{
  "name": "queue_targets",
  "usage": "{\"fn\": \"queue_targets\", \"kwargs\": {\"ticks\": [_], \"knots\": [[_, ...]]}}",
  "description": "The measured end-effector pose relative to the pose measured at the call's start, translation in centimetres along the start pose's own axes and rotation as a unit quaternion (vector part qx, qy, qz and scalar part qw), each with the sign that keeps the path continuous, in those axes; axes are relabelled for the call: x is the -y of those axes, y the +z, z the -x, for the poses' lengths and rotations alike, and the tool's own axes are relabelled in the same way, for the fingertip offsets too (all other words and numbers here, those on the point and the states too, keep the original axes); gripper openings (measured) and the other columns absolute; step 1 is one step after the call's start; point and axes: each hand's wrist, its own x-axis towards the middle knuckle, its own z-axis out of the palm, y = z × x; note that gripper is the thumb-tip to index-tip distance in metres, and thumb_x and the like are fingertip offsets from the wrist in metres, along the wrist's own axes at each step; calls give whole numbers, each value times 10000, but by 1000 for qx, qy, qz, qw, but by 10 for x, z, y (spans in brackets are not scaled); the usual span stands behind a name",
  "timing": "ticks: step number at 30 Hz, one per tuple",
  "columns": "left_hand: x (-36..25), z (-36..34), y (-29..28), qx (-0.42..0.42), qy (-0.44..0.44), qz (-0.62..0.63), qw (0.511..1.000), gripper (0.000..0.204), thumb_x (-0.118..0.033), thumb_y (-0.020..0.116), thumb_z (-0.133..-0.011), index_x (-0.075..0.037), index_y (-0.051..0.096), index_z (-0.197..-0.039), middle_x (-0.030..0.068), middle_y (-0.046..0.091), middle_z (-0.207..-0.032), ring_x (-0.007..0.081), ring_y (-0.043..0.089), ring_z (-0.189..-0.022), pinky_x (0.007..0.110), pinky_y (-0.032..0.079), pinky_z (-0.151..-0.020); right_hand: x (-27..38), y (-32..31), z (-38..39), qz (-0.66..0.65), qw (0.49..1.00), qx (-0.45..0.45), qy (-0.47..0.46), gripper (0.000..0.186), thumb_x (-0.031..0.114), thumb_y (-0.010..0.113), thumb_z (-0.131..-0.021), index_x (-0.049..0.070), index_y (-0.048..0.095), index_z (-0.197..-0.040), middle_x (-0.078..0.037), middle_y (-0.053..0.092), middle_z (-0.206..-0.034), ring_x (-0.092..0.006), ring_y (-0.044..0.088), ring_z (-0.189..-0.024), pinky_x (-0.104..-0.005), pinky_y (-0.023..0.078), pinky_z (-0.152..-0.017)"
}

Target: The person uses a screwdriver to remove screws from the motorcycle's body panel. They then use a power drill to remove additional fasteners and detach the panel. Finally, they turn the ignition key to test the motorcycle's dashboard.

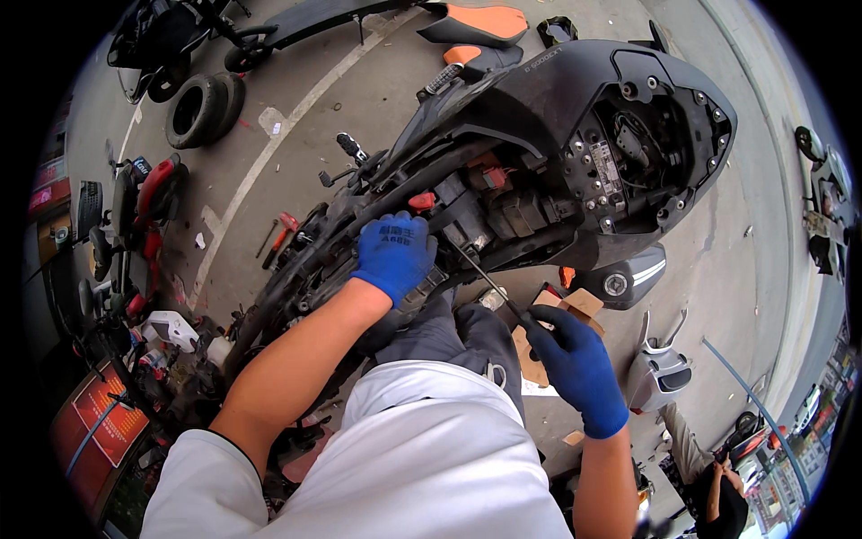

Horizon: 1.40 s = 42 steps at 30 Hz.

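While the left gloved hand [395, 256] lies curled over the stripped motorcycle [521, 117], its hold impossible to tell, the right gloved hand [579, 364] is wrapped round a long-shafted screwdriver [496, 287] angled into the motorcycle's near side; driver work seems underway, calling next for steady alignment.

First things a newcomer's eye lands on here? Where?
Most likely the big stripped black motorcycle, its open innards slanting across the middle and upper right. Against it stand out two vivid blue gloves: the left hand over the frame near center, the right hand lower, gripping a long thin tool angled toward the bike. Next, the orange-and-black seat on the ground at the top.
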Motion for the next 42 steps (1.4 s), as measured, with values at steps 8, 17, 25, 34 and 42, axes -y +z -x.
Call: {"fn": "queue_targets", "kwargs": {"ticks": [8,17,25,34,42], "knots": [[-50,56,14,188,89,196,958,288,-362,553,-859,-105,666,-920,120,666,-894,307,641,-835,424,499,-732,-73,-46,61,-146,969,-13,197,235,83,586,-852,-34,598,-1055,-90,637,-755,-121,575,-607,-249,449,-563],[-46,3,8,257,106,131,952,314,-358,542,-852,-103,683,-969,151,669,-967,358,627,-908,446,491,-780,-299,28,190,-123,826,-210,508,224,189,578,-797,0,553,-915,-106,582,-654,-189,533,-472,-327,433,-419],[-57,-26,10,244,209,23,947,340,-340,616,-787,-32,717,-889,212,672,-850,349,661,-831,410,500,-805,-362,120,187,-183,839,-252,447,425,321,560,-805,35,630,-1112,-224,616,-1142,-351,595,-1073,-402,466,-922],[-189,-19,-40,243,384,-29,890,384,-337,531,-912,-3,646,-1063,169,680,-983,297,620,-859,384,483,-771,-385,106,172,-299,832,-322,337,426,295,561,-794,35,631,-1124,-221,587,-1199,-349,568,-1123,-417,454,-952],[-189,-20,66,353,180,90,914,221,-209,544,-884,-43,641,-774,80,612,-701,172,555,-609,331,455,-522,-499,152,200,-349,762,-404,367,447,326,533,-818,-33,628,-1067,-230,643,-1069,-340,649,-947,-416,505,-828]]}}
